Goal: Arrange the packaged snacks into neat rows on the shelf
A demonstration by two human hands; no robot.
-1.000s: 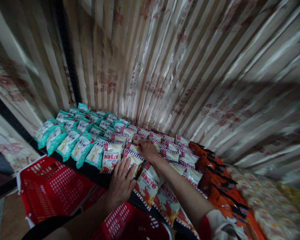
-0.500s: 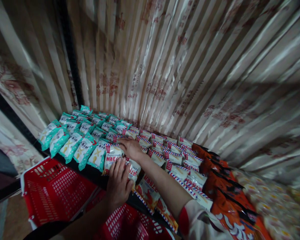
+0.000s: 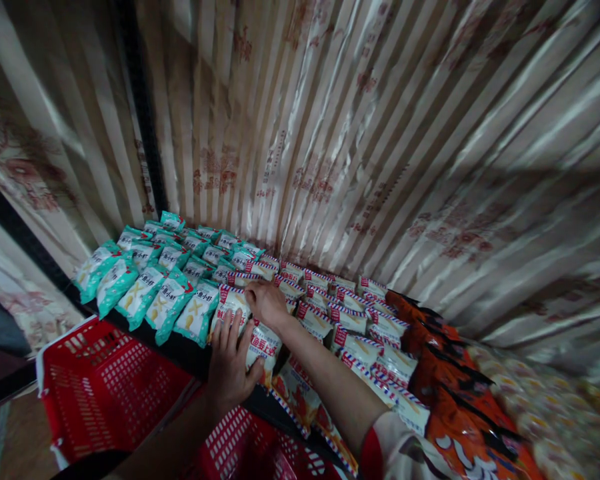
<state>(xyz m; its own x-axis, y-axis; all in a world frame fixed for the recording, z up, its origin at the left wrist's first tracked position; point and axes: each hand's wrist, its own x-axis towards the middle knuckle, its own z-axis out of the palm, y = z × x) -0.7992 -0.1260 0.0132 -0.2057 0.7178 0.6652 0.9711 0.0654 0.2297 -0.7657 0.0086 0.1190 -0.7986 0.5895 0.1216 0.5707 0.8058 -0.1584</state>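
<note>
My left hand (image 3: 230, 363) lies flat with fingers spread over the front of a white snack bag (image 3: 233, 301) with red lettering. At that bag's upper right edge, my right hand (image 3: 267, 303) has its fingers curled down, closed on the edge; the fingertips are partly hidden. A second white bag (image 3: 263, 343) leans just right of my left fingers. Rows of similar white bags with red-and-blue striped edges (image 3: 353, 340) stand under and beyond my right forearm. Left of my hands, teal snack bags (image 3: 167, 303) are lined up in slanting rows.
Red plastic baskets (image 3: 110, 380) sit below the dark shelf edge (image 3: 195, 357). Orange bags (image 3: 460, 420) and clear packs of small pale items (image 3: 550, 413) fill the right side. A striped, shiny curtain (image 3: 300, 133) hangs behind, with a black post (image 3: 140, 107) at left.
My right hand's fingers, stretched out over the bags before, are now curled at the bag's upper edge. My left hand has shifted slightly left, still flat on the bag.
</note>
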